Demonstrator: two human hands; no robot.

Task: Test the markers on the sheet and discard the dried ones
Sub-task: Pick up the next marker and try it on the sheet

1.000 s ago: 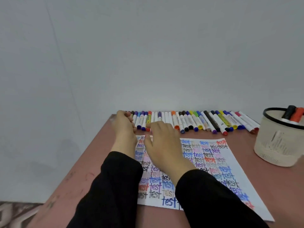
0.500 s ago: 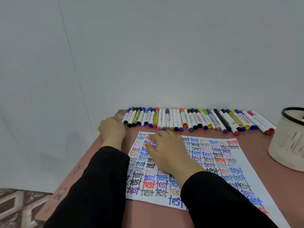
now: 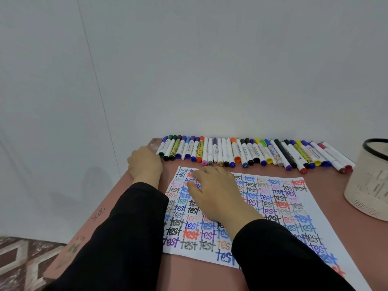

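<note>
White sheet bears right hand, fingers flat; left hand's unclear; roughly thirty-five markers.

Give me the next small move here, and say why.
Probably reach the left hand forward and take the leftmost marker from the row. Neither hand shows a marker, the right hand lies flat on the sheet, and that capped marker lies nearest the left hand.
</note>
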